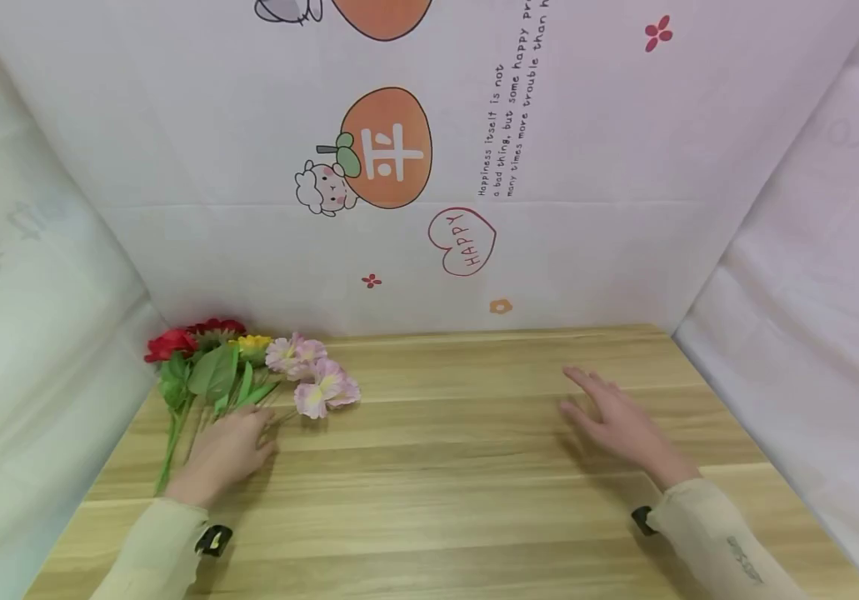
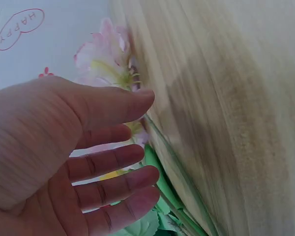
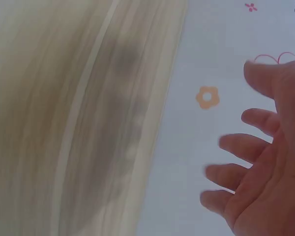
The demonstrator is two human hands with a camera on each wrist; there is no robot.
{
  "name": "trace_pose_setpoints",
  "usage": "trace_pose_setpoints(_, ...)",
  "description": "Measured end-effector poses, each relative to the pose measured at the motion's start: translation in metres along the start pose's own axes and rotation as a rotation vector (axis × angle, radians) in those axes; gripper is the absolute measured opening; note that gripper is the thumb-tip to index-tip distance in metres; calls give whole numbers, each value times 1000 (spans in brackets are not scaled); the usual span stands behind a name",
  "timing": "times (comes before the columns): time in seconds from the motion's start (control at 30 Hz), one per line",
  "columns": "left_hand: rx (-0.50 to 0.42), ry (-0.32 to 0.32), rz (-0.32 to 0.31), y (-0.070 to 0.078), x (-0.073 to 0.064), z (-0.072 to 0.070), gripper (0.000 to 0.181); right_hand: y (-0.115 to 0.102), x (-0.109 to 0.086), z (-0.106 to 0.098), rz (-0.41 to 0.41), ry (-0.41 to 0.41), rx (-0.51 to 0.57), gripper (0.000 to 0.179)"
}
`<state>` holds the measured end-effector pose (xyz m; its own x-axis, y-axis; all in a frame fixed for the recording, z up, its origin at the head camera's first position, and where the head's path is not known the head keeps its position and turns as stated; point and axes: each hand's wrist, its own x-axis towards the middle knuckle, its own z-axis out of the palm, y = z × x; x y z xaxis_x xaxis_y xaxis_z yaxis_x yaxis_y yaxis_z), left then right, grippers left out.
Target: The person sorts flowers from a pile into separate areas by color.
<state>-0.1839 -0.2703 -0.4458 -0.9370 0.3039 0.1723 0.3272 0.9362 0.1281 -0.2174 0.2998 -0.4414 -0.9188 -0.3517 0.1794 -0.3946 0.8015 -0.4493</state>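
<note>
Artificial flowers lie in a bunch at the back left of the wooden table [image 1: 429, 475]. A red rose [image 1: 172, 344], a dark red flower [image 1: 217, 327], a yellow flower [image 1: 252, 346] and pink flowers [image 1: 324, 387] make it up. My left hand [image 1: 225, 454] is over the green stems [image 2: 179, 169], fingers extended and slightly bent, with nothing gripped in the left wrist view. On the right side, my right hand [image 1: 616, 423] hovers above the table with fingers spread and its shadow below. Nothing is in its palm in the right wrist view.
A white printed cloth [image 1: 586, 250] rises behind the table's back edge. White cloth walls stand at the left [image 1: 32, 333] and right [image 1: 811, 317]. Each wrist wears a dark strap, the left one [image 1: 214, 540] and the right one [image 1: 643, 521].
</note>
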Motion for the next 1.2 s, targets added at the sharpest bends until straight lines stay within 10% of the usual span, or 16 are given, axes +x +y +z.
trace_pose_setpoints(0.33,-56,-127,-47,-3,13,2,6,-13,16,21,-24,-3,142,54)
trace_pose_setpoints(1.2,-233,-413,-124,-8,36,-8,15,-74,55,72,38,-230,470,46)
